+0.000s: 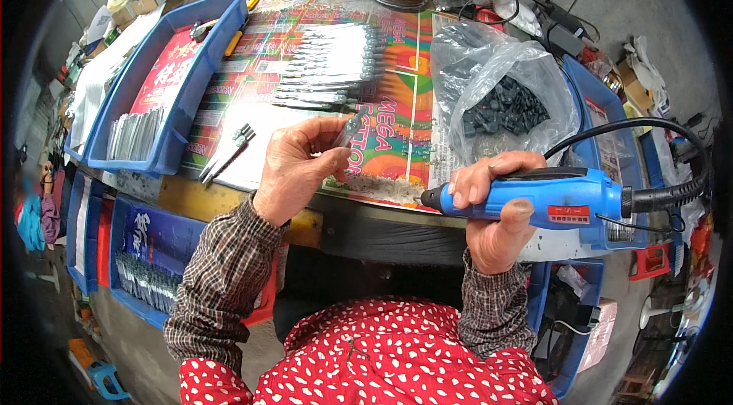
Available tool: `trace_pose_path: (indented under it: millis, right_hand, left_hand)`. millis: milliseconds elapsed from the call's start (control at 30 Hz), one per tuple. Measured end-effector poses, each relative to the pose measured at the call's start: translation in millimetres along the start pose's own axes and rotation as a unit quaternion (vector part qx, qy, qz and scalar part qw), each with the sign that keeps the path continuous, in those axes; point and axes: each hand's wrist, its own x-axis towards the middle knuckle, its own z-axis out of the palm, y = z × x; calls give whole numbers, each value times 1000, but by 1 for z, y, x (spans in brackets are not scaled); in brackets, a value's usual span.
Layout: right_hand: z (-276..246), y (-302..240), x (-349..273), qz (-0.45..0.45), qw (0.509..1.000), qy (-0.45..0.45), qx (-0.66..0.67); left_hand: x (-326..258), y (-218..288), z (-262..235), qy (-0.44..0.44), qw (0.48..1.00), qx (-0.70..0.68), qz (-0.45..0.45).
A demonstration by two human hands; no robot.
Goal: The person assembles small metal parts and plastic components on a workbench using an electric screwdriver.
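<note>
Both hands raised, fingers (324,147) curled.

Left hand (294,168) raised, fingers pinched, wrist bent, sleeve checked. Right hand (496,210) near right, fist wrapped closed, thumb up.

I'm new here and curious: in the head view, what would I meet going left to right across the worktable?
Blue tray of metal strips → left hand pinching a small metal piece → right hand gripping a blue power tool → its black cable.
</note>
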Motion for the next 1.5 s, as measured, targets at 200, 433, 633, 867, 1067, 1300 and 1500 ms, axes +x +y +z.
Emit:
trace_pose_path:
  millis: [200,433,633,867,1067,1300,1500]
  right_hand:
    - [2,6,1,-8,1000,1,6]
    - [0,4,1,-19,1000,10,-2]
    - [-1,0,0,-23,997,2,69]
    - [6,-11,-2,-17,999,13,43]
    - [5,-13,-2,-34,997,-4,65]
    - [8,-15,-3,-46,994,-26,98]
    - [12,-16,-5,-49,994,-26,91]
  left_hand:
    - [-18,-5,1,-4,997,-75,-30]
    - [-34,1,16,49,997,51,-33]
    - [-47,-7,25,7,958,240,159]
    - [-57,-23,38,0,882,346,320]
    - [-61,-34,38,-11,809,432,399]
    - [-60,-41,36,0,796,415,441]
    - [-59,-39,37,-7,805,405,434]
